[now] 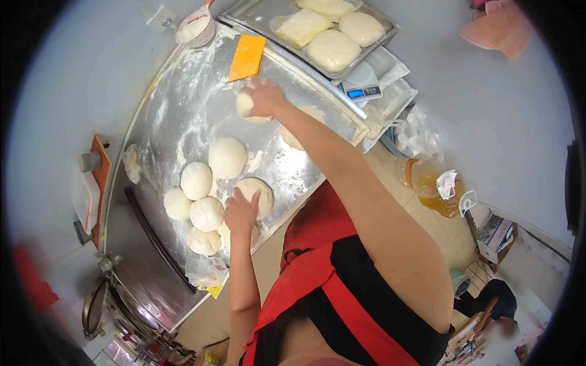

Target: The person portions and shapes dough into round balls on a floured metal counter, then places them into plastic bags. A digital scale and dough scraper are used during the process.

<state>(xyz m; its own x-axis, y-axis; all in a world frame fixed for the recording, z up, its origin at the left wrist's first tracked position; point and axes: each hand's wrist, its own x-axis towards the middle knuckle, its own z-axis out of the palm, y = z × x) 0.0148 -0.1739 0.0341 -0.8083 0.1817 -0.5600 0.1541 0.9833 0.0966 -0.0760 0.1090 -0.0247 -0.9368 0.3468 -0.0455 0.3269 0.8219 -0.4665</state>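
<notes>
My left hand (242, 212) rests with thumb and fingers apart on the edge of a round dough ball (260, 194) near the metal work table's front edge. Farther forward, my right hand (264, 98) cups another dough piece (245, 105), its underside hidden. A flatter dough round (296, 137) lies partly under my right forearm. Left of my left hand sit several floured balls, among them a large one (228, 158) and smaller ones (196, 180), (207, 214). One more dough piece is partly hidden beneath my left wrist. An orange dough scraper (247, 58) lies just beyond my right hand.
A metal tray (274, 39) holding several dough pieces stands at the back right, beside a digital scale (361, 84). A flour container (197, 29) is at the back left. Plastic bags (206, 271) lie at the near left corner. A person (496, 302) is far off at lower right.
</notes>
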